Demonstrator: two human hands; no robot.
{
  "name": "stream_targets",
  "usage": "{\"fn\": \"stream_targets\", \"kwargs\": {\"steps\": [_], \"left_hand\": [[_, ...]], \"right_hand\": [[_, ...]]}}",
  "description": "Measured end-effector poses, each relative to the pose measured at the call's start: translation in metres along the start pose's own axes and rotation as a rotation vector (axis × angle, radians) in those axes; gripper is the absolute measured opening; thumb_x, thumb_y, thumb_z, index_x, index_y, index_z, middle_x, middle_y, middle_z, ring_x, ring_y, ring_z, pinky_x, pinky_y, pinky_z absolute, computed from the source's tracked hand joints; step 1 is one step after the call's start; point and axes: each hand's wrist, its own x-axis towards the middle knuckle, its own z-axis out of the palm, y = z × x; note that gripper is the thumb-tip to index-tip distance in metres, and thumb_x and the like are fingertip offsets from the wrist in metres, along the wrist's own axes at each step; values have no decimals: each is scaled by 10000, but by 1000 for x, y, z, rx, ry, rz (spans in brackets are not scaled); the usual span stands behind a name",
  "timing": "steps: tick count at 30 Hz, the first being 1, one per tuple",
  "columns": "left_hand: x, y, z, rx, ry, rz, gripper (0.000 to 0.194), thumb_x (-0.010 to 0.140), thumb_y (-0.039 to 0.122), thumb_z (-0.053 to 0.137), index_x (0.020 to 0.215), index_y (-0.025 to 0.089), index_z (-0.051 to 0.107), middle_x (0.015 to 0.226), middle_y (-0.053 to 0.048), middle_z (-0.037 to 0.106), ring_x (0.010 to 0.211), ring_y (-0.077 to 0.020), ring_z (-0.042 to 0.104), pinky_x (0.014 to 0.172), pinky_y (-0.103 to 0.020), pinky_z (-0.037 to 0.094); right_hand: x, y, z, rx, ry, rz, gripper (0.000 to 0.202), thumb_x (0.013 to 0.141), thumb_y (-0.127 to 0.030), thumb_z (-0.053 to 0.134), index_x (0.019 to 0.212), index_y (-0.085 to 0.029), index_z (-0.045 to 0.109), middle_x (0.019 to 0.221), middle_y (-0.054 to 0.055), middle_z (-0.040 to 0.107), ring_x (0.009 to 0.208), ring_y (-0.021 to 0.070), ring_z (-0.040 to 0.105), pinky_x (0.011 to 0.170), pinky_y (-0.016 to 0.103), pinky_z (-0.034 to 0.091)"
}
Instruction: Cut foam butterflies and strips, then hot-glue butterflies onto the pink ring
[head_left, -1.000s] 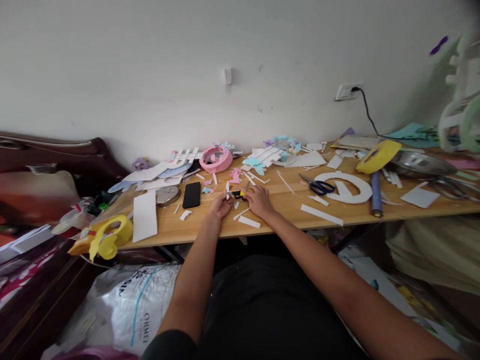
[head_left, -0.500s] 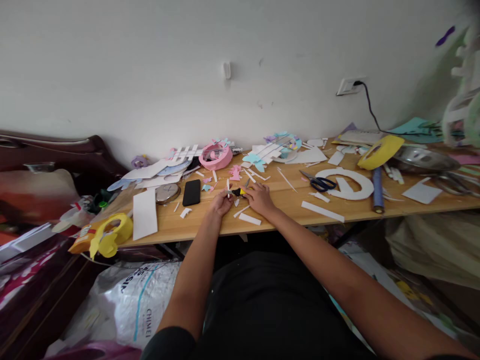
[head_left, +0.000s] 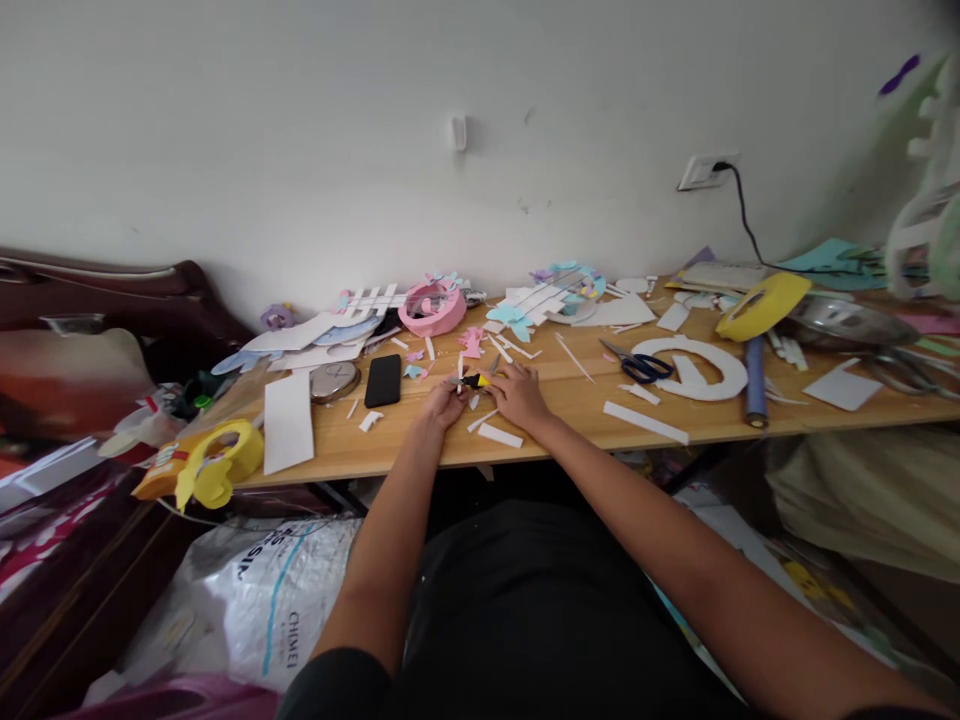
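Both of my hands are close together at the front middle of the wooden table [head_left: 420,455]. My left hand [head_left: 444,404] has its fingers closed on a narrow white strip [head_left: 460,368] that stands up from the fingertips. My right hand [head_left: 520,395] grips a small yellow-and-black tool [head_left: 478,380], its dark end pointing left at the strip. Too little of this tool shows to tell its kind. White offcuts, among them a short white piece [head_left: 500,435], lie just below the hands. A pink cut-out [head_left: 471,342] lies beyond them.
To the left are a black phone [head_left: 383,381], a round metal tin [head_left: 334,380] and a white sheet [head_left: 289,422]. Scissors [head_left: 643,366], a white ring [head_left: 731,375] and a blue roll [head_left: 755,380] lie right. A pink ring [head_left: 433,308] stands behind.
The view has shifted slightly. My hands stay in nearly the same place, with the strip and the yellow-and-black tool still in them; the tool's dark end shows a little more.
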Motion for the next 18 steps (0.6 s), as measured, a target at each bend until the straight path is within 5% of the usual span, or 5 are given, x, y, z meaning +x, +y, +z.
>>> {"fn": "stream_targets", "kwargs": {"steps": [6,18], "left_hand": [[-4,2,1,-29,-7,8,216,798,-21,588,967,69,687,553,28,495,443,-55,414,419,-169,315],[-7,4,0,-3,-59,-11,281,802,10,599,1065,71,681,573,9,530,478,-82,441,452,-194,348]], "right_hand": [[1,3,3,3,32,7,407,983,-320,545,1388,-343,584,1119,90,639,1088,260,487,963,398,248],[3,10,11,44,105,60,380,957,-257,577,1320,-344,647,1084,84,656,1060,261,511,956,402,293]]}}
